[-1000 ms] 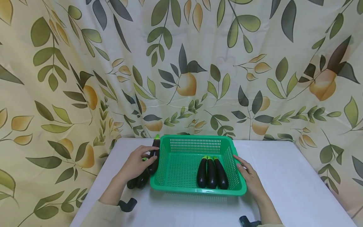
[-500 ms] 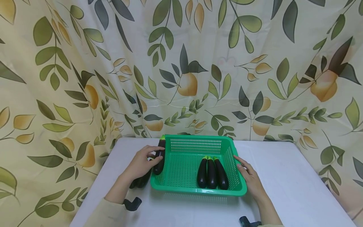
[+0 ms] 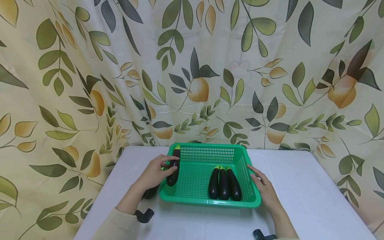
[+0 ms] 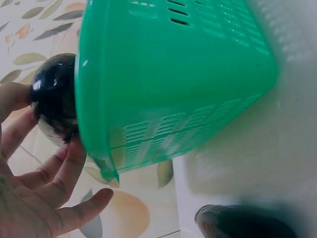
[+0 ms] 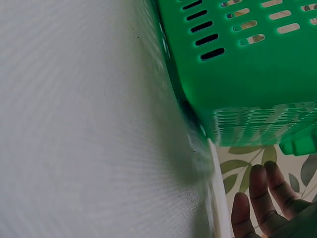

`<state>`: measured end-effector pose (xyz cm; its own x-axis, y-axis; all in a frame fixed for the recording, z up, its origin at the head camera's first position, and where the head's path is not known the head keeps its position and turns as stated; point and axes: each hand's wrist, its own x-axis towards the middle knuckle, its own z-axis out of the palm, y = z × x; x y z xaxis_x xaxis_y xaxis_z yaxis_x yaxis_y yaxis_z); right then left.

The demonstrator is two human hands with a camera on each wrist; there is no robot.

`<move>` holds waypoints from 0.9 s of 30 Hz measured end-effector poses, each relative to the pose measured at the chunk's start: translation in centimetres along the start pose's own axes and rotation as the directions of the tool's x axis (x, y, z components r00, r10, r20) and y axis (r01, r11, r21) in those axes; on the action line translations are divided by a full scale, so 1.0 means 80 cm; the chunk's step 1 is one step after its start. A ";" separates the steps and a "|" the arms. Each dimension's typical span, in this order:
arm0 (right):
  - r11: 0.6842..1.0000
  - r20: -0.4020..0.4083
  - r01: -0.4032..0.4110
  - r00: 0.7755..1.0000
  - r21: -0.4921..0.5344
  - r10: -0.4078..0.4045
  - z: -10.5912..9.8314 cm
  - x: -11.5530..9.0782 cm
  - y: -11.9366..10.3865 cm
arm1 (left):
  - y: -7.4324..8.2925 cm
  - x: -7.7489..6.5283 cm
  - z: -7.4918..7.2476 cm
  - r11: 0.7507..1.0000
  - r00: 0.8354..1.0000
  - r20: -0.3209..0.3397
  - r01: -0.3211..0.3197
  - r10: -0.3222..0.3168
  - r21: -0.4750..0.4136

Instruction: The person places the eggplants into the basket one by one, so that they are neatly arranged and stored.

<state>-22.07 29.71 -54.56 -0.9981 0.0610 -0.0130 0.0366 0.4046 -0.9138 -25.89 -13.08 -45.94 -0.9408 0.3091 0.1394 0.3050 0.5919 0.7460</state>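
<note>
My left hand (image 3: 153, 172) grips a dark eggplant (image 3: 174, 171) with a green stem end over the left rim of the green plastic basket (image 3: 192, 201). In the left wrist view, that eggplant (image 4: 53, 96) sits between thumb and fingers, partly hidden behind the rim. Three more eggplants (image 3: 223, 183) lie side by side in the basket's right half. My right hand (image 3: 264, 186) rests its fingertips against the right rim; in the right wrist view several of its fingers (image 5: 262, 203) extend loosely outside the basket.
Left of the basket, an eggplant (image 3: 150, 192) lies on the white table (image 3: 207, 225), mostly hidden by my left hand; how many lie there I cannot tell. A leaf-and-fruit patterned curtain (image 3: 192, 83) hangs behind the table.
My left hand has carried the eggplant rightward, from outside the basket's left side to over its rim. The right hand and the three eggplants inside have stayed put.
</note>
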 end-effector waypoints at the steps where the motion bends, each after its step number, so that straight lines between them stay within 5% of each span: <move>1: 1.000 0.001 -0.001 1.000 0.003 0.001 0.000 0.000 0.000 | -0.001 0.001 0.002 1.000 1.000 0.002 0.001 -0.001 0.001; 18: 1.000 0.003 -0.002 1.000 -0.003 0.002 -0.001 0.003 0.003 | -0.002 0.009 0.021 0.999 0.997 0.076 -0.008 0.005 0.046; 27: 1.000 0.004 -0.002 1.000 0.005 0.002 0.000 0.002 0.003 | 0.004 0.012 0.034 0.990 0.996 0.087 -0.002 -0.010 0.138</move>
<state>-22.26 29.80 -54.76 -0.9982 0.0581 -0.0159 0.0379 0.3999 -0.9158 -26.26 -10.56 -47.38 -0.9272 0.3670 0.0746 0.3247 0.6885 0.6485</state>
